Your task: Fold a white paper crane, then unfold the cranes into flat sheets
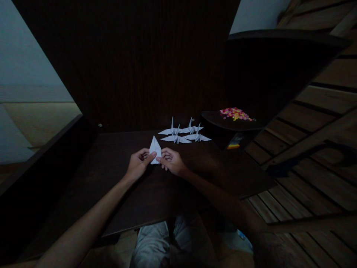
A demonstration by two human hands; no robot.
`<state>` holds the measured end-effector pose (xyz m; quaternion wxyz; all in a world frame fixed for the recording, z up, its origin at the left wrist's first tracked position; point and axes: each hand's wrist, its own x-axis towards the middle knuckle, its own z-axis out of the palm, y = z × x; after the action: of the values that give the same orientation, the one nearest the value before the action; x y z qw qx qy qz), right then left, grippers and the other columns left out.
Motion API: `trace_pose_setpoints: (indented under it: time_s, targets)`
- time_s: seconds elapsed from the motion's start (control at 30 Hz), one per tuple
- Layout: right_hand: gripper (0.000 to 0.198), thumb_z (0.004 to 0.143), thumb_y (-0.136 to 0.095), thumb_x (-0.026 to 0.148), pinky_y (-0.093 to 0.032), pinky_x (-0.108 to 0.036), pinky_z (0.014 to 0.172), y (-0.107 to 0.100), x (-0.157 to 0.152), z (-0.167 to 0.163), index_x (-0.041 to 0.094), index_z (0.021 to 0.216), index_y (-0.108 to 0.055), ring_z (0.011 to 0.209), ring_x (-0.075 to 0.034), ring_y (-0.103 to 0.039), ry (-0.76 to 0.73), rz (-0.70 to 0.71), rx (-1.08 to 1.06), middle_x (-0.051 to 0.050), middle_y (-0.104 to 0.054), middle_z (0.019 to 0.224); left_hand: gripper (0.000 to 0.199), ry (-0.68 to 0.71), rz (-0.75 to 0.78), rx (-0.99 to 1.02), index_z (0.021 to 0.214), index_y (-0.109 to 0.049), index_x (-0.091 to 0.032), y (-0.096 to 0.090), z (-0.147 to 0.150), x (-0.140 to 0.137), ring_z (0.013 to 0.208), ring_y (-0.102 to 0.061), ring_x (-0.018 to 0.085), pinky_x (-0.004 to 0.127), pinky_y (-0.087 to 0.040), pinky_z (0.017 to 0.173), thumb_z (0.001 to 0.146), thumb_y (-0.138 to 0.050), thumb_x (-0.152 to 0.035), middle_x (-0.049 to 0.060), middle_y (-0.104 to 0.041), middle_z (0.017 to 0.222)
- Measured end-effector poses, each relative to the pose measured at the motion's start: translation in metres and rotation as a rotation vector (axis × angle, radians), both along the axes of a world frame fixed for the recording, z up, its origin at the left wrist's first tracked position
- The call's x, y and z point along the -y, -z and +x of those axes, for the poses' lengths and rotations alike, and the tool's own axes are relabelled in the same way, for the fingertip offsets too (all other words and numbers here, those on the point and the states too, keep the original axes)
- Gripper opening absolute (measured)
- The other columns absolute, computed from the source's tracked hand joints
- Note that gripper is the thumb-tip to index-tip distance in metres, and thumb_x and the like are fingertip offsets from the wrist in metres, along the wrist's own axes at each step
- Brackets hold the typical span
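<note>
A white folded paper [155, 146], kite-shaped with a crease down its middle, is held just above the dark desk with its point away from me. My left hand [140, 160] pinches its left side, thumb on top and fingers curled beneath. On the lower right edge, my right hand [171, 160] grips the same paper between thumb and fingers. Just beyond my hands stand several white paper cranes [176, 139], wings spread and necks upright, grouped in two rows.
The dark wooden desk [111, 193] has a tall back panel and a raised left side [41, 156]. On a rounded shelf [212, 118] at right lies a pile of small pink, red and yellow pieces [236, 114]. Wooden slats [320, 178] stand further right.
</note>
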<state>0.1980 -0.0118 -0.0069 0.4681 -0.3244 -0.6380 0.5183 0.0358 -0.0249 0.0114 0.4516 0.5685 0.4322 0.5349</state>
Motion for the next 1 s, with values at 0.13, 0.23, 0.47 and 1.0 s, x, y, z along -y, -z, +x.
trace_pose_setpoints:
  time_s: [0.13,0.23,0.47,1.0]
  targets:
    - [0.042,0.073,-0.070,0.038,-0.039,-0.016,0.035,0.002,-0.006,0.000,0.019,0.106,-0.051,0.044,-0.007,-0.052,0.098,0.031,-0.053,0.007,-0.054,0.065,0.047,0.020,0.018,0.086,0.103,-0.058,-0.017,0.004,0.002,-0.002,0.066,-0.062,0.014,0.026,-0.051,0.058,0.067,-0.078,-0.039,0.002,-0.066,0.083]
    - [0.048,0.076,-0.068,0.038,-0.038,-0.015,0.034,0.003,-0.009,0.002,0.021,0.115,-0.047,0.044,-0.007,-0.051,0.157,0.063,-0.090,0.008,-0.053,0.065,0.055,0.047,0.047,0.105,0.111,-0.052,-0.019,0.005,0.003,-0.002,0.065,-0.063,0.013,0.027,-0.053,0.061,0.065,-0.079,-0.032,0.002,-0.065,0.092]
    - [0.059,0.080,-0.064,0.037,-0.037,-0.015,0.035,0.006,-0.011,0.003,0.025,0.134,-0.043,0.048,-0.007,-0.050,0.141,0.093,-0.085,0.006,-0.051,0.071,0.038,0.047,0.077,0.083,0.095,-0.057,-0.016,0.006,0.002,-0.004,0.067,-0.064,0.014,0.029,-0.053,0.068,0.066,-0.078,-0.029,0.002,-0.065,0.081]
    - [0.057,0.078,-0.064,0.030,-0.041,-0.022,0.054,0.002,-0.007,0.003,0.021,0.131,-0.045,0.058,-0.010,-0.047,0.172,0.173,-0.039,0.005,-0.050,0.068,0.033,0.014,0.098,0.074,0.084,-0.049,-0.019,0.001,0.004,0.003,0.059,-0.061,0.011,0.025,-0.052,0.060,0.066,-0.076,-0.027,-0.004,-0.059,0.070]
